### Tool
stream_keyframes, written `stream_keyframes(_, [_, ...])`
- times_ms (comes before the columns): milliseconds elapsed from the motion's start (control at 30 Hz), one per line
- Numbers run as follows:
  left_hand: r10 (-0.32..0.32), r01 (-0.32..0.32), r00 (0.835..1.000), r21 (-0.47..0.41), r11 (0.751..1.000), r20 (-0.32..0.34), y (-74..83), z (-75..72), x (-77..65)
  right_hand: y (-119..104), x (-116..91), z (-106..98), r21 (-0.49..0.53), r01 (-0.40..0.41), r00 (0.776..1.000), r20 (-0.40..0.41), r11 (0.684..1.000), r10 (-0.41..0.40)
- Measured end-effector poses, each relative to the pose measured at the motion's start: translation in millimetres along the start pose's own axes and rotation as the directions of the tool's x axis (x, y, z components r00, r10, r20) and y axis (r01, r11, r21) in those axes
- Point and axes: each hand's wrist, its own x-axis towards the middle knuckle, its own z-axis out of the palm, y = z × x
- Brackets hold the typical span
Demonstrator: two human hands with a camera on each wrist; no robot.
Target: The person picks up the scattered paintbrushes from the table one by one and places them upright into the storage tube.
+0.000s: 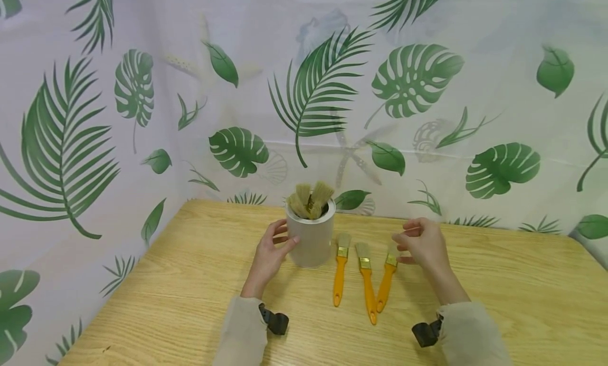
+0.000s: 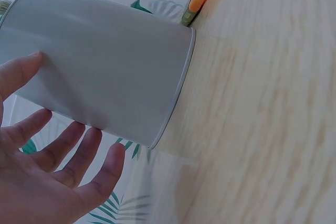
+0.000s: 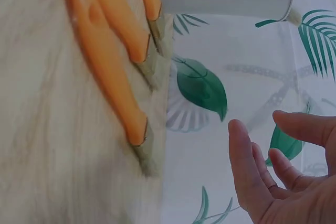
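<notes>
A light grey can point(image 1: 311, 244) stands upright on the wooden table with several bristle brushes point(image 1: 311, 200) in it, bristles up. At its left side is my left hand point(image 1: 269, 258), fingers spread and slightly bent, thumb across the front and fingertips right at the wall, as the left wrist view shows. Three orange-handled paintbrushes lie right of the can: a left brush point(image 1: 339, 271), a middle brush point(image 1: 366, 281) and a right brush point(image 1: 387, 276). My right hand point(image 1: 425, 247) hovers by the right brush's bristles, holding nothing, with fingers loosely bent.
A white cloth point(image 1: 427, 186) printed with green leaves hangs behind the table and along its left. The wooden tabletop point(image 1: 532, 292) extends to the right of the brushes. Each wrist carries a small black camera point(image 1: 275, 322).
</notes>
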Motion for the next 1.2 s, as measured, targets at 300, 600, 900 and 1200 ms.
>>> stream_keyframes(300, [-0.016,0.016,1.000,0.008,1.000,-0.001,1.9,-0.9,-0.8,18.1,1.5,-5.2,-0.011,-0.097,0.993,0.069,0.995,0.097])
stream_keyframes(600, [-0.017,0.017,1.000,0.015,1.000,-0.003,3.5,-0.4,0.3,30.4,3.5,-7.1,-0.039,-0.160,0.980,0.113,0.986,0.164])
stream_keyframes(900, [-0.020,0.020,1.000,0.016,1.000,0.006,2.8,0.7,0.0,45.5,5.3,-4.5,-0.009,-0.218,0.956,0.198,0.976,0.216])
stream_keyframes(1200, [-0.006,0.006,1.000,0.012,1.000,0.008,4.1,1.7,-2.0,50.1,7.9,0.5,-0.038,-0.236,0.950,0.201,0.971,0.239])
